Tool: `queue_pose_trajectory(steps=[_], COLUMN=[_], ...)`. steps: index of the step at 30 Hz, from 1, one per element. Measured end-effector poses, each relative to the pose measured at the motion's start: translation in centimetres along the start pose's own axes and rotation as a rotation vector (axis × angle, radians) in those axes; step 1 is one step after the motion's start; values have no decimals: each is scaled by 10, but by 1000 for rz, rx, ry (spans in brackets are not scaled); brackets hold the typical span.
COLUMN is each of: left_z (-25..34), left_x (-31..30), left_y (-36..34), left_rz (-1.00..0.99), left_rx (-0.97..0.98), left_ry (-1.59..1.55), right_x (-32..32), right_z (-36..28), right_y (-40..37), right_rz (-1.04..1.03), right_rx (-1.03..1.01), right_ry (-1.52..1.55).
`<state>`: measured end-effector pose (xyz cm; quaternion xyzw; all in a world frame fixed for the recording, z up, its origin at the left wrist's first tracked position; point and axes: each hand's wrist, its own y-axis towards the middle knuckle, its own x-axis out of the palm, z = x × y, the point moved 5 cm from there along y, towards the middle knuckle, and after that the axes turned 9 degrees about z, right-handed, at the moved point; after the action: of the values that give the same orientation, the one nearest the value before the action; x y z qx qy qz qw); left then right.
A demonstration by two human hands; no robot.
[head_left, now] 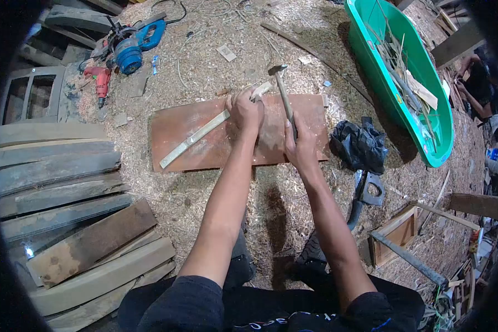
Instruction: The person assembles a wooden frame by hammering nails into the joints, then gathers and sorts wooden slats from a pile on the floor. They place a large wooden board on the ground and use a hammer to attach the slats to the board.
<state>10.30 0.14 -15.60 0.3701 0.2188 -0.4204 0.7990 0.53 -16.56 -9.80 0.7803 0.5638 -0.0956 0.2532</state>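
Note:
My left hand (245, 113) is closed around a narrow wooden strip (196, 138), which slants across a reddish-brown board (174, 124) on the ground. One end of the strip pokes out beyond my fingers; what else may be under the hand is hidden. My right hand (302, 143) grips a hammer (284, 94) by its handle, with the metal head raised above the far edge of the board. Hammer head and strip end appear close together, but apart.
Curved timber pieces (55, 169) lie stacked at left. A blue power tool (130, 55) and red drill (100, 83) sit far left. At right are a black plastic bag (359, 146), a green tub (445, 130) of scraps, and a wooden frame (395, 235). Another person (478, 83) is at far right.

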Motion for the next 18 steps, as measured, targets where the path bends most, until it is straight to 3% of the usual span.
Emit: queue_pose_trajectory(steps=[4,10,13,18], left_z=[1,9,12,11], left_x=[0,-7,-6,-10], left_y=[3,-3,-1,-6], left_rz=[-21,-5,-19,64], left_rx=[-30,54,65,148], left_ry=[-16,37,42,65], right_x=[9,-1,10,-1], right_z=[18,4,19,3], right_y=[-5,-1,0,0], right_rz=[-77,57,-84,34], right_rx=[-97,-151,-134,-114], right_ry=[-130,-32,-172,-39])
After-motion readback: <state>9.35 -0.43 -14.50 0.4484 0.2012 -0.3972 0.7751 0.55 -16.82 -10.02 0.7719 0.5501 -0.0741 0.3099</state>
